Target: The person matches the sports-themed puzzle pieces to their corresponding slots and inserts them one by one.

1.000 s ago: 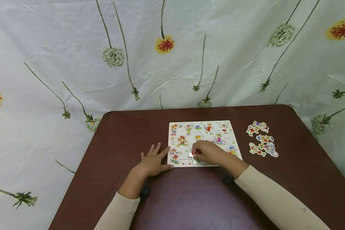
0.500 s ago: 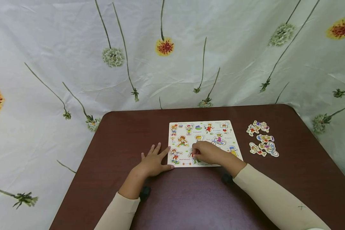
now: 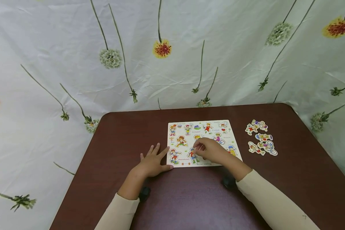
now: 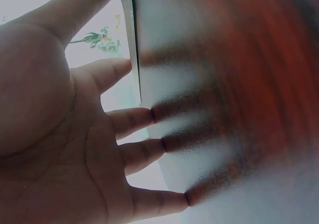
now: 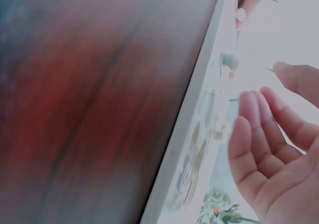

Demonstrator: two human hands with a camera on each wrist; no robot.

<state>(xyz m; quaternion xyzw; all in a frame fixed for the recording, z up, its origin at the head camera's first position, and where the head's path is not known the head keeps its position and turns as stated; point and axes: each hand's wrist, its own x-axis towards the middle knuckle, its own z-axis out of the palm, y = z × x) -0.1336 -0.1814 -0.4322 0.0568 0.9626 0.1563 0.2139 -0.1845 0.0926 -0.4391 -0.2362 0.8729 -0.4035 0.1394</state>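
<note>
A white wooden puzzle board (image 3: 187,145) with cartoon sports figures lies on the table. My left hand (image 3: 151,163) rests beside its left edge, fingers spread, thumb and forefinger touching the edge. In the left wrist view, the fingertips of the left hand (image 4: 94,134) meet the tabletop. Just over the roller-skater puzzle piece (image 3: 193,157), which lies flat in the board's lower middle, is my right hand (image 3: 212,151). The right wrist view shows this right hand (image 5: 274,149) with loosely bent fingers, thumb apart from the forefinger, nothing between them. It partly covers the board's middle figures.
Several loose puzzle pieces lie right of the board, among them a cyclist piece (image 3: 268,147) and a figure piece (image 3: 263,137). Small knobs (image 5: 222,131) stick up from the board. The dark brown table (image 3: 132,134) ends at a flowered cloth (image 3: 178,76) behind it.
The roller-skater piece, earlier tilted in my right fingers, now lies flat in the board. My right fingers have let go and drawn slightly up and away. The left hand stays in place.
</note>
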